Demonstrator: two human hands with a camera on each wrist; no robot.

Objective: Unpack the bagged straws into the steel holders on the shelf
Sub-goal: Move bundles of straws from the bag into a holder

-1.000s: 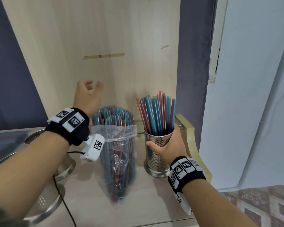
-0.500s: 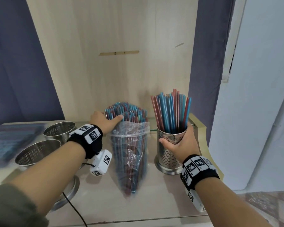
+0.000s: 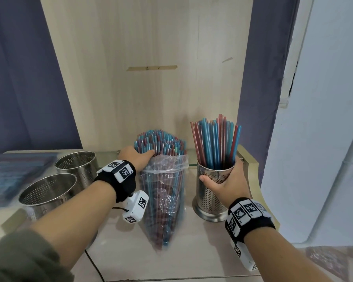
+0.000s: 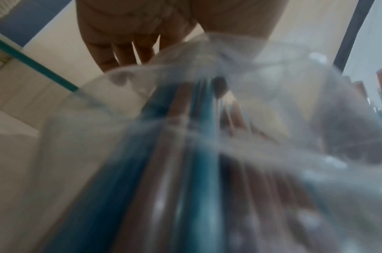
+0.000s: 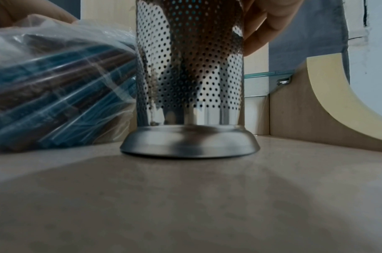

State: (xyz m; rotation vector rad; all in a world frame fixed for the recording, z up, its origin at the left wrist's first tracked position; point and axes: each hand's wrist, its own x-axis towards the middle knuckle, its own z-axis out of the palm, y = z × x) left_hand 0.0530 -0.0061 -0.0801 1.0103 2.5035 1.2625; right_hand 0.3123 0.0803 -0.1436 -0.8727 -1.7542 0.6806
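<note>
Fingers (image 3: 149, 153) of left hand (image 3: 134, 157) pinch bagged straws (image 3: 163, 192) at bundle top; right hand (image 3: 226, 183) grips steel holder (image 3: 210, 198) alongside. Straws: light, slippery, loose; grasp bunched near tops.

Both arms reach forward from the near edge. Left forearm angles right and far; olive sleeve at the elbow, black wristband with white marker blocks, camera pod slung under the wrist. Left hand (image 3: 136, 159) lies at the far left side of the bagged straws (image 3: 161, 147), thumb pointing right against the straw tips. In the left wrist view the fingers (image 4: 123, 49) hang close together behind the bag's mouth. Grip not resolved.

Right forearm angles left and far, same band and pod. Right hand (image 3: 227, 183) wraps the holder (image 3: 209, 198) near its rim: thumb across the near face, fingers (image 5: 263, 25) round the right side.
</note>
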